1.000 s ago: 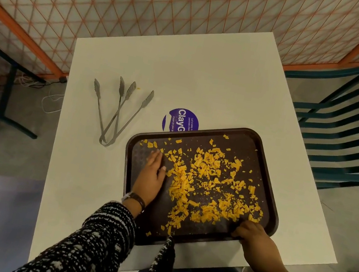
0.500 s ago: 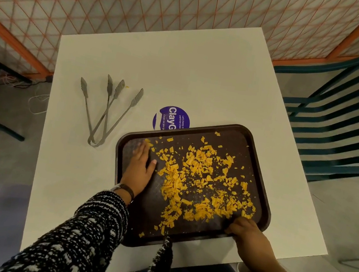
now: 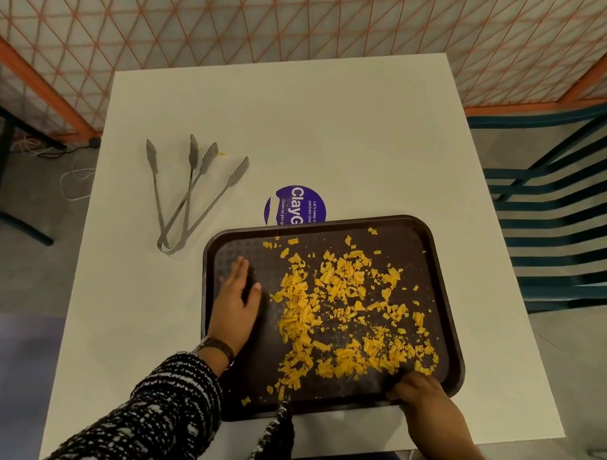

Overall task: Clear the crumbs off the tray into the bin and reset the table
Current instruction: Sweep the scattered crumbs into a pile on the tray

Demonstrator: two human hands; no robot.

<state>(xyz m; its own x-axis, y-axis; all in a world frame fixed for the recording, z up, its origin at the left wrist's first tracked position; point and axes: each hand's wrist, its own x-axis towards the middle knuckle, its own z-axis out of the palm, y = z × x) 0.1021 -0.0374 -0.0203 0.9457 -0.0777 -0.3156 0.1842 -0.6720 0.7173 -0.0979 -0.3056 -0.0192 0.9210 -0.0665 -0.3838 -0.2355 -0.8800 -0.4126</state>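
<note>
The tray sits on the table toward its near right corner, turned a little out of square, with its near edge close to the table's near edge. It is dark brown, and inside it lie the crumbs, orange-yellow flakes scattered thickly over the middle and right of its floor. A strip along its left side is almost bare.

The left hand lies flat on that bare strip, fingers straight and close together, thumb out toward the crumbs. The right hand is at the tray's near right corner, its fingers curled over the rim and into the edge of the crumbs, gripping the tray there.

A round purple sticker on the table is partly covered by the tray's far edge. Two pairs of metal tongs lie crossed near the table's left edge, apart from the tray, with one stray crumb by their tips.

An orange mesh fence runs past the far edge, and a teal chair stands on the right.
</note>
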